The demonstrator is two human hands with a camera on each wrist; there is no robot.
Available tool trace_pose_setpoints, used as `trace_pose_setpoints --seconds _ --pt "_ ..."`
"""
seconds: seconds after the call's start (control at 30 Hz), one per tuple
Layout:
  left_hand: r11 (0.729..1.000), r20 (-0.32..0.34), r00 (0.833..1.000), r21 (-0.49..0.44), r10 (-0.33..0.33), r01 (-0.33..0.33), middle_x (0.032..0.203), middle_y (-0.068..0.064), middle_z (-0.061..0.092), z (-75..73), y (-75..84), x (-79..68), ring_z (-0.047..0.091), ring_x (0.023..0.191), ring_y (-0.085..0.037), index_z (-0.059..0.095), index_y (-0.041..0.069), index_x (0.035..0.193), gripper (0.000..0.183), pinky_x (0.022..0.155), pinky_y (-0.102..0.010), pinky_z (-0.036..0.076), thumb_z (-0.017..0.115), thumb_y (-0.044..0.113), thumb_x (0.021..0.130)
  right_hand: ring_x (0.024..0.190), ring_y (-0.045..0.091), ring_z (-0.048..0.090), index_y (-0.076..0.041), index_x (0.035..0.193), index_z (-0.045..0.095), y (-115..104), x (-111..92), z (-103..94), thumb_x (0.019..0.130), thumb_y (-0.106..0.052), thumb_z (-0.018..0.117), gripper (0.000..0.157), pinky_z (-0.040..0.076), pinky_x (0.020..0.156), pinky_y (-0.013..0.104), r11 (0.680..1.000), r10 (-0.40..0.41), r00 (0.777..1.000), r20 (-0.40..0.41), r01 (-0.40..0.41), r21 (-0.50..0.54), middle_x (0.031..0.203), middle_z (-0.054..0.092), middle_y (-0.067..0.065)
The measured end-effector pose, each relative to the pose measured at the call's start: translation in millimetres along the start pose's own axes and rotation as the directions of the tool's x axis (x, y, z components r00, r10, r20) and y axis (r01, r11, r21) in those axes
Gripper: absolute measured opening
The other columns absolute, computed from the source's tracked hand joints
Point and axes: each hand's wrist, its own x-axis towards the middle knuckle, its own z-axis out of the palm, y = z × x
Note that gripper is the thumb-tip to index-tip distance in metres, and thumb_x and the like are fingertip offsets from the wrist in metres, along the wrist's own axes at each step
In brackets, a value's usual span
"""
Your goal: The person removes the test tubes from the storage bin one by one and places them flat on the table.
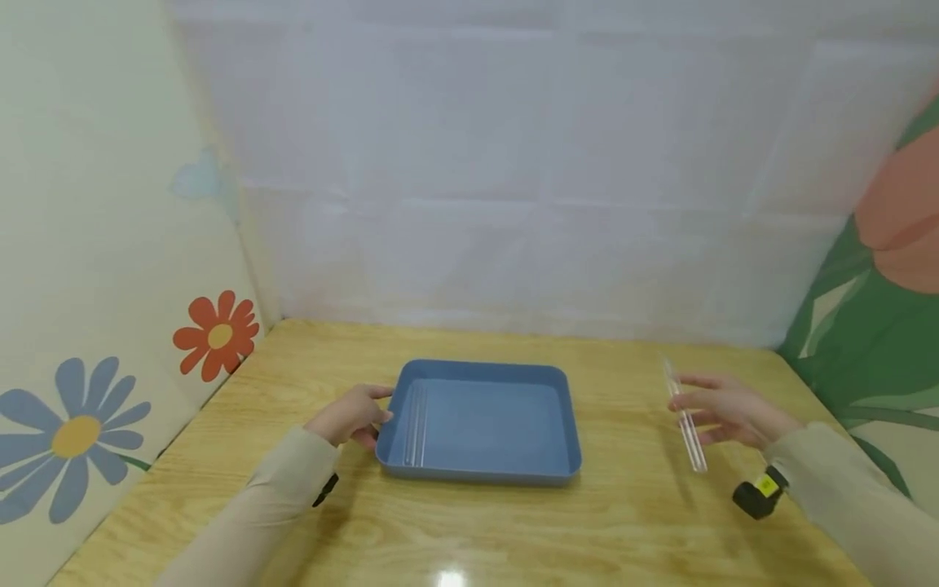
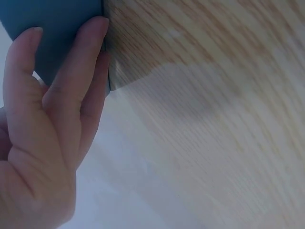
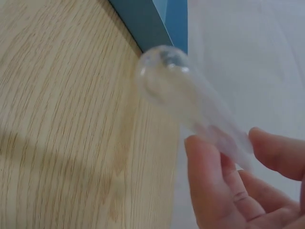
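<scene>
A blue rectangular tray (image 1: 491,428) sits on the wooden table. My left hand (image 1: 355,417) is at its left side, with fairly straight fingers touching the outer wall; the left wrist view shows the fingers (image 2: 78,62) against the blue wall (image 2: 57,19). Inside the tray, along its left end, lie clear slender tubes (image 1: 416,428), how many I cannot tell. To the right of the tray, my right hand (image 1: 722,408) pinches a clear test tube (image 1: 689,436) between thumb and fingers, tilted and raised above the table. Its rounded end (image 3: 164,76) faces the right wrist camera.
The light wooden table (image 1: 455,530) runs back to a white cloth wall (image 1: 513,204). Flower-printed panels (image 1: 77,204) stand at both sides. A black device with a yellow label (image 1: 763,492) is at the right wrist.
</scene>
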Motion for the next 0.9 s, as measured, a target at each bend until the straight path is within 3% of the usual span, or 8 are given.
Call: trace_pose_setpoints --seconds 0.13,0.37,0.57,0.9 --pt "1.000 -0.002 1.000 -0.003 0.005 -0.005 0.113 -0.027 0.062 0.2 1.0 0.5 0.064 0.062 -0.022 0.036 -0.007 0.146 0.054 0.046 -0.026 0.053 0.054 -0.006 0.095 0.099 0.027 0.062 0.013 0.149 0.010 4 -1 -3.7 0.099 -0.016 0.054 0.072 0.056 0.073 0.041 1.000 0.005 1.000 -0.009 -0.005 -0.010 0.117 0.062 0.017" --pt "1.000 0.002 1.000 -0.015 0.001 -0.001 0.102 -0.021 0.066 0.1 0.0 -0.2 0.065 0.062 -0.022 0.035 -0.005 0.147 0.056 0.045 -0.027 0.053 0.054 -0.006 0.095 0.111 0.038 0.056 0.015 0.148 0.008 10 -3 -10.5 0.100 -0.016 0.051 0.071 0.056 0.078 0.043 0.999 0.013 1.000 -0.018 -0.014 -0.052 0.127 0.054 0.030" --pt "1.000 -0.010 1.000 -0.010 -0.013 0.013 0.109 -0.024 0.063 -2.3 0.5 -2.6 0.064 0.063 -0.022 0.034 -0.004 0.148 0.056 0.046 -0.027 0.053 0.054 -0.007 0.095 0.103 0.030 0.060 0.016 0.147 0.009 9 -1 -16.9 0.100 -0.016 0.052 0.072 0.056 0.078 0.043 0.998 0.008 0.999 -0.047 -0.012 -0.066 0.120 0.059 0.023" --pt "0.999 -0.010 0.999 -0.024 -0.032 0.032 0.108 -0.021 0.064 0.2 4.4 -3.5 0.065 0.063 -0.022 0.037 -0.001 0.148 0.056 0.046 -0.026 0.054 0.054 -0.006 0.094 0.095 0.028 0.064 0.019 0.144 0.010 17 -3 -21.3 0.099 -0.010 0.052 0.067 0.057 0.072 0.041 0.997 -0.005 0.998 -0.064 0.000 -0.082 0.109 0.065 0.014"
